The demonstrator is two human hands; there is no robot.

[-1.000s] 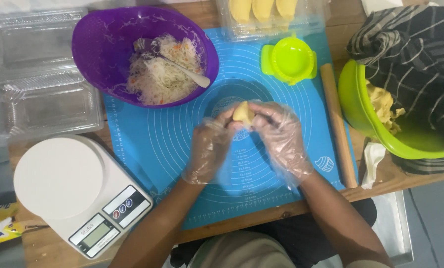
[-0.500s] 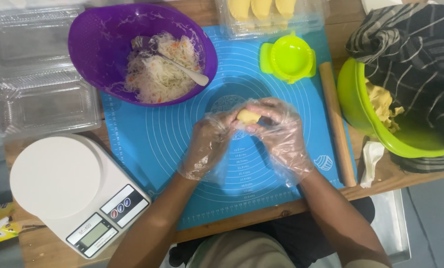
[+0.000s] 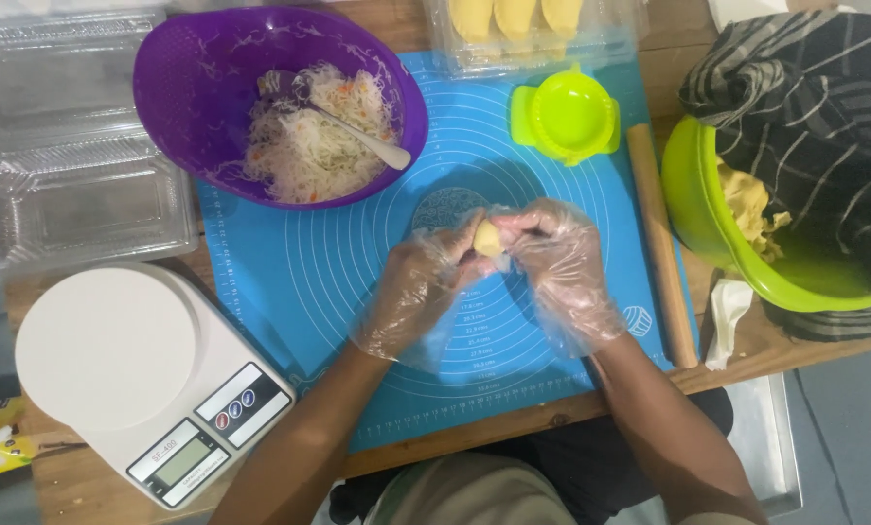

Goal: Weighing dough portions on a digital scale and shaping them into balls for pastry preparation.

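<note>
both clear-gloved hands, left hand (image 3: 418, 292) and right hand (image 3: 560, 264), pinch a small yellow dough piece (image 3: 487, 238) over the blue silicone baking mat (image 3: 299, 282), near the purple plastic noodle bowl (image 3: 177, 87).

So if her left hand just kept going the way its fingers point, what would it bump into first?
The left hand points up and to the right, straight at the small yellow dough piece its fingertips already pinch. Right behind that is the right hand, also gripping the dough. Both hands seem raised over the blue mat, though height is hard to judge.
</note>
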